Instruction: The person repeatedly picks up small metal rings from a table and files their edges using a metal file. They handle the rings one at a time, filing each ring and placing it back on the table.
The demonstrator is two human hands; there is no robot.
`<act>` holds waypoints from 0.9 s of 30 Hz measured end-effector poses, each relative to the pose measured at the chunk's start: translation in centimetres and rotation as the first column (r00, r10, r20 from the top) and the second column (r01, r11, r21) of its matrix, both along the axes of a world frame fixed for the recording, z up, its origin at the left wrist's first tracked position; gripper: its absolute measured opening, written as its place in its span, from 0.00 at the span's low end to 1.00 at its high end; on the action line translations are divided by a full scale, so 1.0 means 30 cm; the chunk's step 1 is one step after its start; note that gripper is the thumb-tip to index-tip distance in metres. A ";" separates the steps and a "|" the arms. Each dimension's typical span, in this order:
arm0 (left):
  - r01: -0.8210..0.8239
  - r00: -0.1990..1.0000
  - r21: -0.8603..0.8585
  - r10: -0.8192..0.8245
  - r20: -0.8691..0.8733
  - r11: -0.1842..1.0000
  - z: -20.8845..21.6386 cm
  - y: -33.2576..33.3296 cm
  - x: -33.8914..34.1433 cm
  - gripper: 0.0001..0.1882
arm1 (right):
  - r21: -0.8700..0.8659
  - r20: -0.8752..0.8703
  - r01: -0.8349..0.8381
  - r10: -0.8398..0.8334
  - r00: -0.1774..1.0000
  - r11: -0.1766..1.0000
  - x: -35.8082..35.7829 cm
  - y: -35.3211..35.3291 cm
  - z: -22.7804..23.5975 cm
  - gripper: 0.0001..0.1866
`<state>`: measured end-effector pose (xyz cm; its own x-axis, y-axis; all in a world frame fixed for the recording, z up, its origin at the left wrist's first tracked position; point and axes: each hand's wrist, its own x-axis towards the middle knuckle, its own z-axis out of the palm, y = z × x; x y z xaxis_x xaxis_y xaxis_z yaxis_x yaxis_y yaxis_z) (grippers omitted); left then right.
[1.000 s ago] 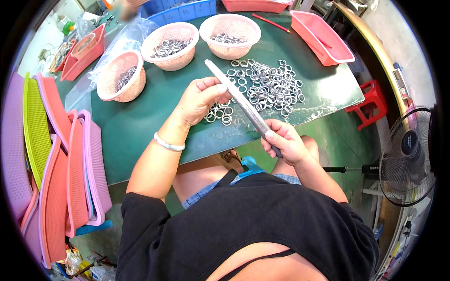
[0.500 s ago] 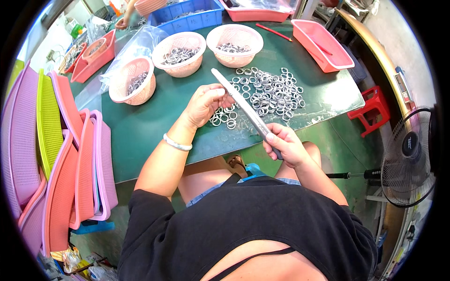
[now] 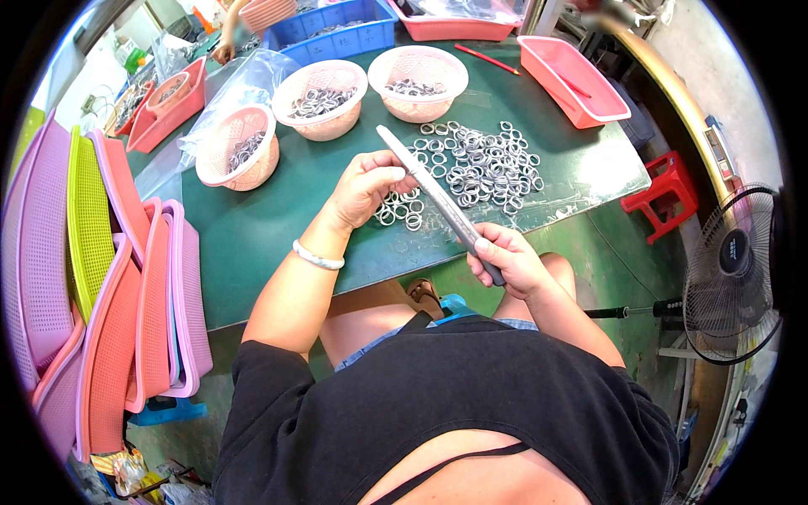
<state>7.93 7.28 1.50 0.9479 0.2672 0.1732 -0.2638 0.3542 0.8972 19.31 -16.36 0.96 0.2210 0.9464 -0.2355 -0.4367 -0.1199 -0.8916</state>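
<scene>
A tapered metal ring mandrel with a dark handle slants across the front of the table, its narrow tip pointing away to the left. My right hand is closed round the handle end. Thumb and fingers of my left hand pinch at the rod's upper part, on what looks like a metal ring around it; the fingers partly hide it. Beyond the rod lies a heap of loose metal rings. A smaller group of rings lies beside my left hand.
Three pink baskets holding rings, a left one, a middle one and a right one, stand behind. Further back are a blue crate, a red pen and a pink tray. Stacked baskets crowd the left; a fan stands right.
The view has shifted very slightly. Both hands keep their holds on the mandrel, which stays at nearly the same slant. At the far left, another person's hand has moved a little.
</scene>
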 end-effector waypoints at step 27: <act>-0.346 0.276 0.737 0.688 0.671 -0.581 0.140 0.290 -0.248 0.16 | -0.011 -0.034 0.096 -0.096 0.995 0.995 -0.010 -0.048 -0.009 0.12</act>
